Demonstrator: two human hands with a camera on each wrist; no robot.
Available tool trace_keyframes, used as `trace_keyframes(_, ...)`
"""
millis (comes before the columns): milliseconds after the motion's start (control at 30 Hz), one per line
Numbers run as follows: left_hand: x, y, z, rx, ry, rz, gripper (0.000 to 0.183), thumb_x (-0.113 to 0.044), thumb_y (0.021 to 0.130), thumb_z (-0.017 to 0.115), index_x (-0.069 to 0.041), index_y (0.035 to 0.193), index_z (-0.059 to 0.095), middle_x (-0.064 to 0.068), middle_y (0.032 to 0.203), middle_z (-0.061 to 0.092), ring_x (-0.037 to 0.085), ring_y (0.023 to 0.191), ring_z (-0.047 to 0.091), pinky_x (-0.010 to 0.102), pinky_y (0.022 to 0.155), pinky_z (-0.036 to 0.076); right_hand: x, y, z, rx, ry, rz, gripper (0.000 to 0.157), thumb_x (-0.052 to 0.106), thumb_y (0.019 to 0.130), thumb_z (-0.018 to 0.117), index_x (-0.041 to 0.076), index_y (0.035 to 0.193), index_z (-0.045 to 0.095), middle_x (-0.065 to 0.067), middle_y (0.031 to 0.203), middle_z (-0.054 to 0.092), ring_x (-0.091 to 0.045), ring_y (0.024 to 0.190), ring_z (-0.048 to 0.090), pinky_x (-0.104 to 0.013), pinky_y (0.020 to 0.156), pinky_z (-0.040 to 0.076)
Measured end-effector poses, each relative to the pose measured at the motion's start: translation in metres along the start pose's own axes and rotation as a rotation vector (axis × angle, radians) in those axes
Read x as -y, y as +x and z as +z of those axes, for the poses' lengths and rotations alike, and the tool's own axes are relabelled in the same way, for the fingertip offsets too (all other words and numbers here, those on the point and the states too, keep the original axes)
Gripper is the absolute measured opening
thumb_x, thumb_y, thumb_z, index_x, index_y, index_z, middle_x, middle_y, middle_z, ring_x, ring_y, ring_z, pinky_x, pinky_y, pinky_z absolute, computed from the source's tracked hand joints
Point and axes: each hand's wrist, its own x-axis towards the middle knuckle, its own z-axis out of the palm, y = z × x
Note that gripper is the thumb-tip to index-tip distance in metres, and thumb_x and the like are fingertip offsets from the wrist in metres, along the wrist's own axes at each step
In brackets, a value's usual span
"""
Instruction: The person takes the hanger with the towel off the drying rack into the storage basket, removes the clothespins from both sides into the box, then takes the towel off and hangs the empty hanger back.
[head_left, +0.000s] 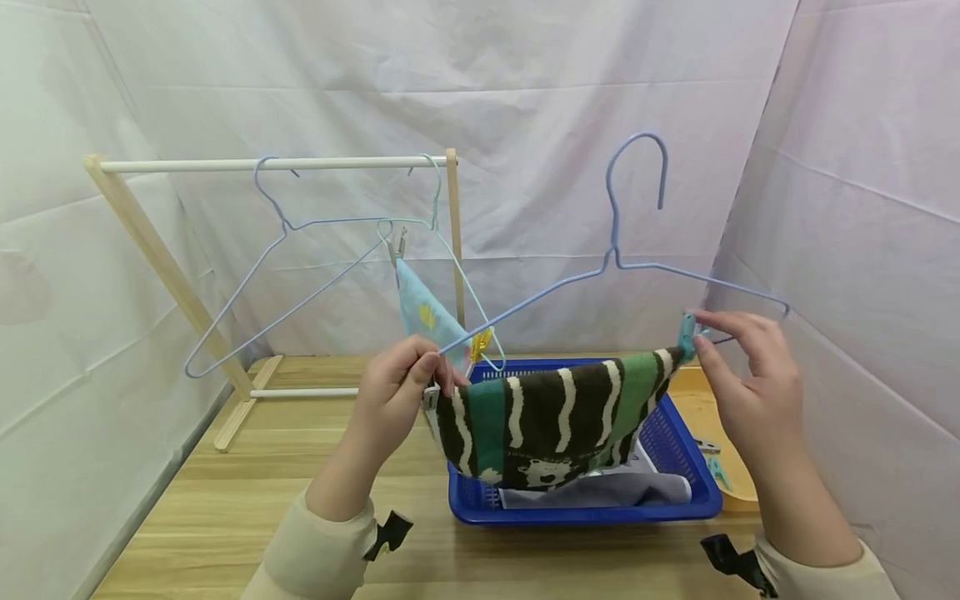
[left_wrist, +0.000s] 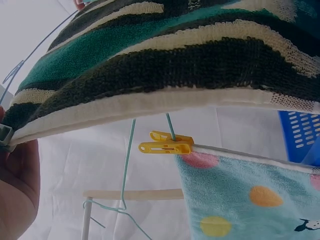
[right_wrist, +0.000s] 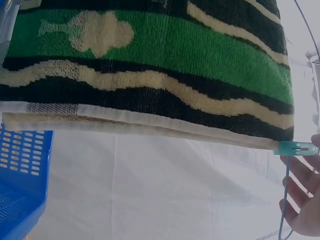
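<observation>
In the head view a blue wire clothes hanger [head_left: 529, 300] is held up, its hook at the top. A dark striped towel [head_left: 547, 408] with green bands hangs along its lower bar. My left hand [head_left: 397, 387] grips the hanger's left end, beside a grey clothespin [head_left: 430, 398] on the towel's left corner. With thumb and fingers, my right hand [head_left: 757, 392] pinches a teal clothespin [head_left: 687, 336] at the towel's right corner. In the right wrist view that clothespin [right_wrist: 295, 148] bites the towel's edge.
A wooden rack [head_left: 157, 250] stands at the back left, carrying a bare blue hanger [head_left: 240, 287] and a mint hanger with a light blue towel [head_left: 420, 304] clipped on. Below my hands sits a blue basket [head_left: 585, 517] holding grey cloth. Behind it, a yellow tray [head_left: 735, 417] holds clothespins.
</observation>
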Motion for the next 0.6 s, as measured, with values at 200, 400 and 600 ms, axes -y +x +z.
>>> trace_keyframes(200, -0.0008, -0.003, -0.0009, 0.007, -0.008, 0.005, 0.03, -0.016, 0.104, 0.041, -0.001, 0.083, 0.054, 0.008, 0.07, 0.06, 0.021, 0.071, 0.067, 0.028, 0.061, 0.055, -0.0045, -0.0011, 0.0023, 0.003, -0.005, -0.094, 0.022, -0.001, 0.093, 0.062, 0.004, 0.112, 0.071, 0.003, 0.113, 0.063, -0.004, 0.114, 0.048, -0.017, 0.092, 0.035)
trace_keyframes(400, 0.0002, -0.0071, -0.0028, -0.008, 0.004, -0.012, 0.03, -0.019, 0.104, 0.042, -0.001, 0.083, 0.054, 0.007, 0.071, 0.06, 0.019, 0.072, 0.068, 0.028, 0.064, 0.056, -0.0087, -0.0009, 0.0044, -0.039, 0.022, -0.133, 0.023, -0.01, 0.088, 0.065, -0.002, 0.108, 0.071, -0.007, 0.11, 0.068, -0.008, 0.111, 0.052, -0.019, 0.094, 0.037)
trace_keyframes(600, 0.0001, -0.0092, -0.0037, -0.003, -0.023, -0.016, 0.026, -0.01, 0.104, 0.041, 0.0, 0.085, 0.055, 0.009, 0.071, 0.06, 0.021, 0.074, 0.069, 0.029, 0.066, 0.056, -0.0088, -0.0016, 0.0035, -0.08, 0.008, -0.121, 0.031, -0.009, 0.087, 0.067, 0.0, 0.116, 0.069, -0.008, 0.111, 0.068, -0.006, 0.113, 0.053, -0.019, 0.099, 0.038)
